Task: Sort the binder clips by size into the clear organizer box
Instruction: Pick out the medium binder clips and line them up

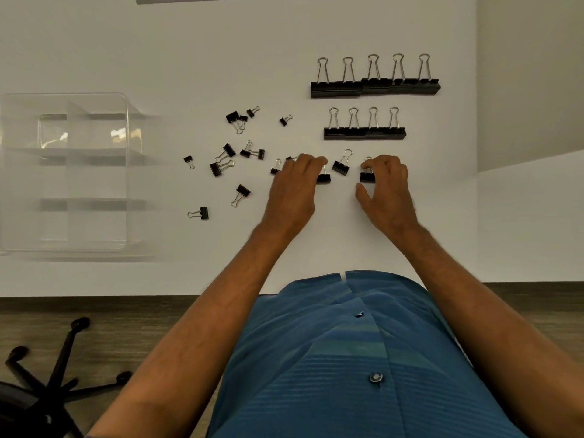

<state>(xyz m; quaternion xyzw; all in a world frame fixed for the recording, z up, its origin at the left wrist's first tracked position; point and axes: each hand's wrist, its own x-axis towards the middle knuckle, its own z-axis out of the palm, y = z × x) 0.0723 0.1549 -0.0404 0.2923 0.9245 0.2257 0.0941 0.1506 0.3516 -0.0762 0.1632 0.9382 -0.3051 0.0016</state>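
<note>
Right, both hands are down on the white desk [221, 42] among the medium binder clips. The left hand [295, 181] lies with fingers spread flat over a clip [323, 178] at its 3 o'clock edge; fingers look straight and pressing, not curled, so open, though what sits under the palm is hidden. The right hand [384, 184] has its index finger touching the wire handle of another medium clip [367, 177], thumb held apart below it; not a closed pinch, so it reads open and touching. A third medium clip [341, 165] lies tilted between the hands.

At 12 o'clock from the hands sit 2 tidy rows: 5 large clips [375, 86] in the far row, 4 mid-large clips [365, 133] in the nearer one. The loose small and medium clips [226, 159] are scattered at 9 o'clock of the left hand. The clear organizer box [128, 172] stands well apart at the far 9 o'clock side, and I see no clips in its compartments.

Risks, as I judge them:
- Small and medium clips are mixed and look alike from above, so a mis-size is likely.
- The left hand could sweep the small clip [276, 167] just beside its fingers under the palm or off line.
- The right hand nudging upward could knock the 4-clip row.
- The box walls are nearly invisible, so clips could drop into the wrong compartment.
- The carry across the desk is long, so a clip could drop.
</note>
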